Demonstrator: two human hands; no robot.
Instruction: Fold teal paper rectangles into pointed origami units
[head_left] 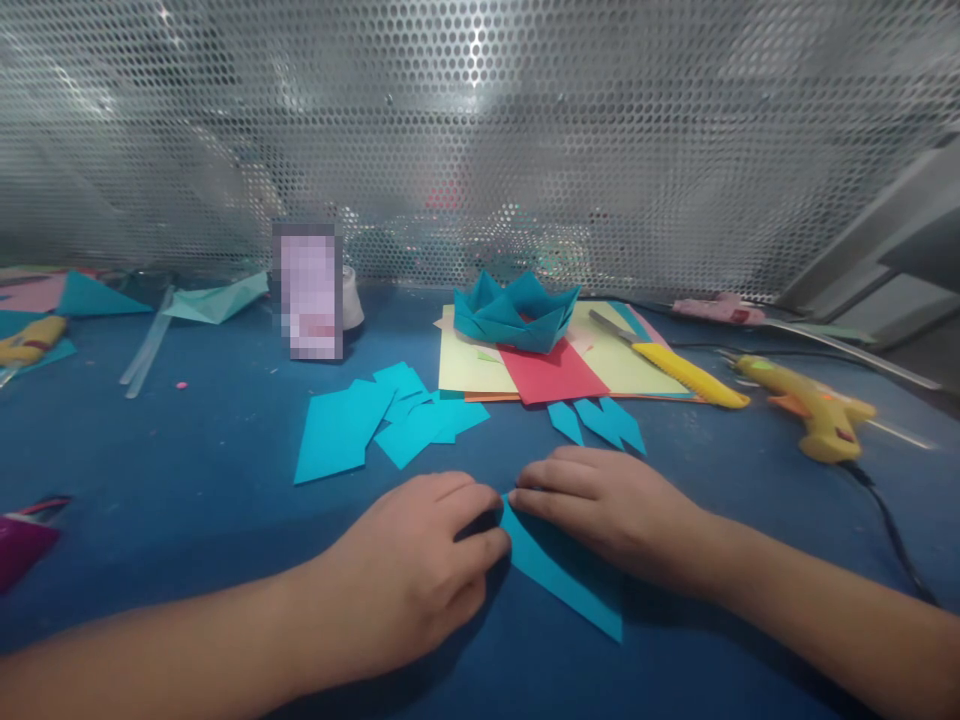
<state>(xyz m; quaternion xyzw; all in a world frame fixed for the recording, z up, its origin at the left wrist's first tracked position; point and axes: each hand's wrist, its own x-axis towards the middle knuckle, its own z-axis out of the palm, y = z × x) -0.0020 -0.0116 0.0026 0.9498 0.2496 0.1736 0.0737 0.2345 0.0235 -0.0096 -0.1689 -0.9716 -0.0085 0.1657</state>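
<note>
I note the outline of the turquoise-blue paper piece (pixel 559 578) is incomplete: my right hand (pixel 611 505) covers its upper side. Cannot tell whether my left hand (pixel 427 570) pinches or merely presses its tip. My forearms and the near edge of the blue painted desk (pixel 187 470) run out of frame. Toward the desk's left edge, a shiny purple object (pixel 22 550) and a yellow tool (pixel 34 342) are cut off. Nearer the far edge, a pixelated pinkish upright panel (pixel 309 285) is unreadable, partly hiding a white cylinder (pixel 352 298). Shapes in the perforated silver metal screen (pixel 420 120): blurred.
</note>
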